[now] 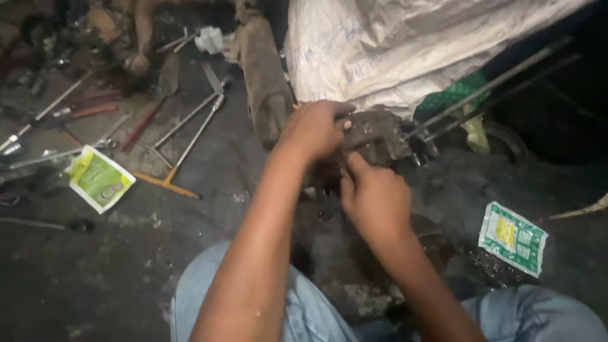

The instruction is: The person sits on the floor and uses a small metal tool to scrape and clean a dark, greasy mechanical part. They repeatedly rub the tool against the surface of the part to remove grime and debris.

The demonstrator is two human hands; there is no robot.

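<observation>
A white sack (405, 50) is filling the upper right. At centre, on the oily floor (126, 266), the left hand (315, 130) is clasping a greasy metal part (377, 136); the right hand (375, 199) is pinching its near edge. The part looks heavy, rigid and slippery, best gripped around its body.

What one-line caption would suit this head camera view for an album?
Both hands, left hand and right hand, work on a greasy metal part on a dark floor strewn with tools.

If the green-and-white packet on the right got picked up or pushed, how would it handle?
The packet lies flat and crinkled, so it is probably floppy and light. Its glossy film may be slippery, more so on the dark, seemingly greasy floor. It should slide, not roll.
</observation>
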